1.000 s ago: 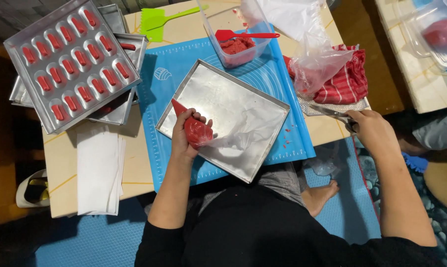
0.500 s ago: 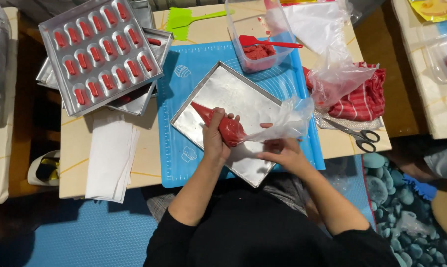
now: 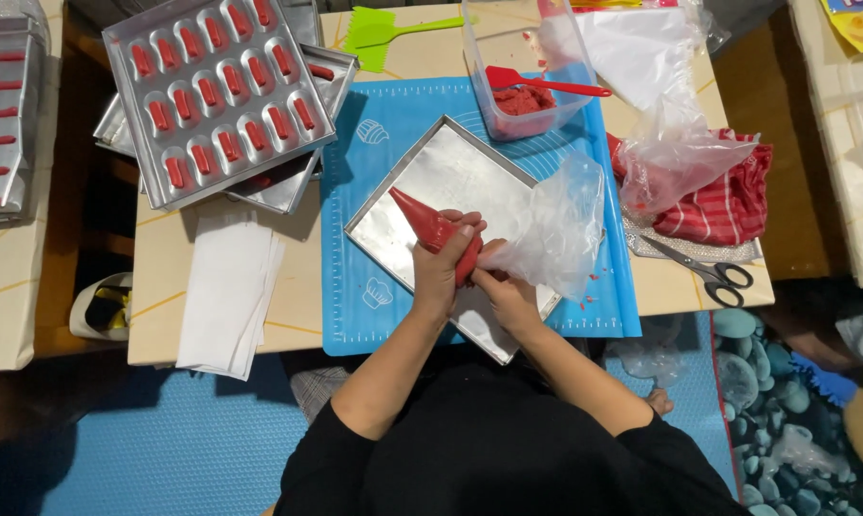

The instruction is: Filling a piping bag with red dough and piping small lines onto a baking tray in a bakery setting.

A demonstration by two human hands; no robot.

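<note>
Left hand [image 3: 443, 270] is closed round the body of a red-filled piping bag [image 3: 433, 229], tip pointing up-left over a bare metal tray [image 3: 450, 172]. Right hand [image 3: 508, 296] pinches the bag's neck just behind the filling, fingers shut on the plastic; the loose clear tail [image 3: 555, 229] billows to the right. The tray lies tilted on a blue mat [image 3: 374, 143]. A filled mould [image 3: 216, 96] sits on stacked trays, well apart to the upper left. A tub [image 3: 527, 86] of red paste with a spatula [image 3: 541, 84] stands beyond the tray; scissors [image 3: 708, 272] lie near the table edge. Risks, as judged: a slack neck could let paste back up into the tail under squeeze; the loose tail could drag across the tray; the scissors could be knocked off the edge.
</note>
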